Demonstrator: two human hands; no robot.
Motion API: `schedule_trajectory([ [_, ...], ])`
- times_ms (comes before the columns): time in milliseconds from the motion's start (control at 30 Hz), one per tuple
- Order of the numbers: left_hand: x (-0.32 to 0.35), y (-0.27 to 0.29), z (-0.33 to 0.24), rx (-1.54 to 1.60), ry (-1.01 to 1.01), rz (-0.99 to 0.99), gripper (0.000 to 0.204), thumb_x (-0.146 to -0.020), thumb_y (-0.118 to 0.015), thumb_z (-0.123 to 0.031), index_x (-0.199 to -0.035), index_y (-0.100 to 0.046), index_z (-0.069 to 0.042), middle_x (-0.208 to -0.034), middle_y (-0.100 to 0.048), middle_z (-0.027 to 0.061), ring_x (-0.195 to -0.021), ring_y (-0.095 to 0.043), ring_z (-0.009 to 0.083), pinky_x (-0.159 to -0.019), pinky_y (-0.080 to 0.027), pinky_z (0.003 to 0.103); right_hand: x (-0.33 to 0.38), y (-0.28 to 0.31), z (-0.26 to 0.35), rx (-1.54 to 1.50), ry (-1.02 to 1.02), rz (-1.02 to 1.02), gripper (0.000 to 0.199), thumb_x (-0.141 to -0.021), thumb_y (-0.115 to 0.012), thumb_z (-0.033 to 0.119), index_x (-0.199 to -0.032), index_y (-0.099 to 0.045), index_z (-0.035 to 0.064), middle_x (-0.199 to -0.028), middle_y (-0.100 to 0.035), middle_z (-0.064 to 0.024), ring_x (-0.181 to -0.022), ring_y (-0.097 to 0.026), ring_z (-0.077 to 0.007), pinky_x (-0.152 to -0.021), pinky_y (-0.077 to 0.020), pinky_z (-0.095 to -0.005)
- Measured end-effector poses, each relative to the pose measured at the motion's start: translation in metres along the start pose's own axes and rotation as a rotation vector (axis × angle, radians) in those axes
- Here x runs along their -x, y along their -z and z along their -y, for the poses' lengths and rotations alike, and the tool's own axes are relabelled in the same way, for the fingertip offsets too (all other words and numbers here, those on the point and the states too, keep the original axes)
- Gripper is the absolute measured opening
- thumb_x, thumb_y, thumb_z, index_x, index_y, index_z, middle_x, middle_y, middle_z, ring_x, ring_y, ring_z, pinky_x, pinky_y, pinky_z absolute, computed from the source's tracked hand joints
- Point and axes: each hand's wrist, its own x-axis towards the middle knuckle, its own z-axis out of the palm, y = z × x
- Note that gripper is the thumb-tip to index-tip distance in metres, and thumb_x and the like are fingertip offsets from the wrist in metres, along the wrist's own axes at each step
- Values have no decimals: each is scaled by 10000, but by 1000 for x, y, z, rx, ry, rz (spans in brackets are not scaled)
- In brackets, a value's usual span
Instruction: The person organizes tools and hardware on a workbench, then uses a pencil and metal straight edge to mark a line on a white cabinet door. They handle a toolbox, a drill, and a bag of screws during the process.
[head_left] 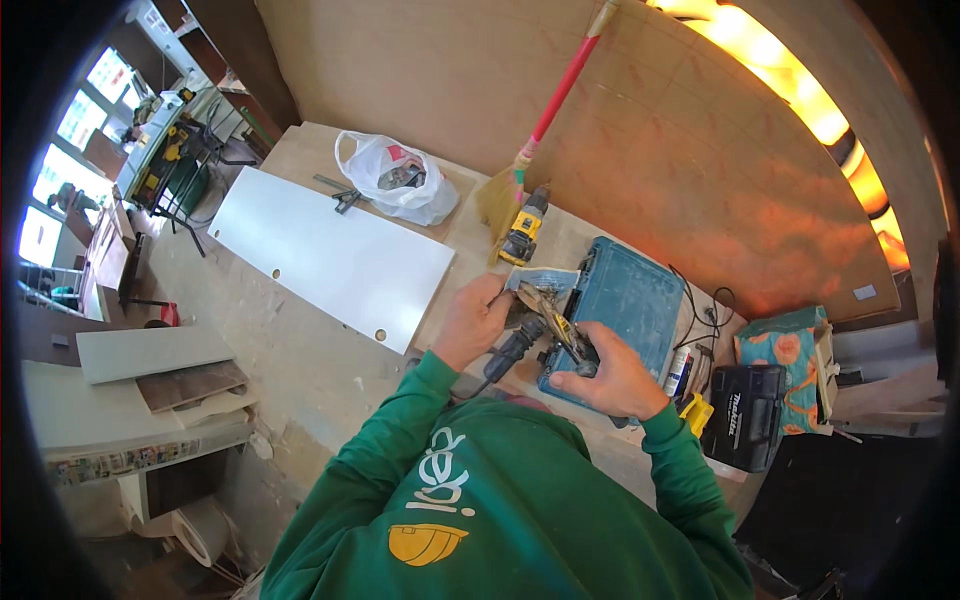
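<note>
In front of my chest, both hands hold a dark, worn object point(560, 325) with yellow patches; its kind cannot be made out. My left hand point(472, 320) pinches its left side, near a greyish-blue strip point(545, 279). Wrapped around its lower right end is my right hand point(618, 372), thumb toward me. Just below, a black power tool handle point(515, 345) with a cord lies partly hidden. Under and beyond my right hand lies a closed teal tool case point(630, 305). A yellow and black cordless drill point(524, 228) rests past the hands.
A long white panel point(330, 255) with round holes spans the table's left part. A white plastic bag point(400, 185) and a metal square point(340, 192) lie beyond it. The broom point(560, 105) leans on the back board. At right are a bottle point(678, 368) and a black case point(742, 415).
</note>
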Motion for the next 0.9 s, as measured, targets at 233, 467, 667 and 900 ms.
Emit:
schedule_trajectory([
  [233,-1,-1,0,120,-18,-1,261,-953,-619,-41,-1192,-713,9,-992,-713,173,-906,-697,310,-822,-543,358,2,9,4,68,-63,52,842,-800,-857,439,-1395,-523,-53,-1313,-595,-274,-1242,-593,-416,-1060,-477,-451],
  [467,1,-22,4,-277,-169,-202,372,-868,-610,-3,-1224,-714,-17,-955,-690,153,-871,-646,365,-777,-527,456,3,-5,18,95,-113,28,883,-817,-817,533,-1388,-509,-66,-1264,-605,-307,-1193,-606,-447,-1024,-494,-469],
  [667,-2,-30,24,-459,-324,-240,456,-818,-626,6,-1270,-686,-8,-968,-680,130,-854,-608,344,-760,-503,449,0,-28,20,-130,-298,111,925,-846,-762,624,-1363,-509,-101,-1247,-630,-315,-1125,-665,-406,-965,-529,-452],
  [900,0,-36,43,-510,-317,-251,432,-816,-659,-11,-1246,-696,-8,-921,-672,110,-834,-613,333,-752,-498,449,-6,-47,29,-380,-406,131,810,-869,-755,585,-1305,-552,-66,-1071,-725,-234,-1004,-718,-346,-875,-560,-431],
])
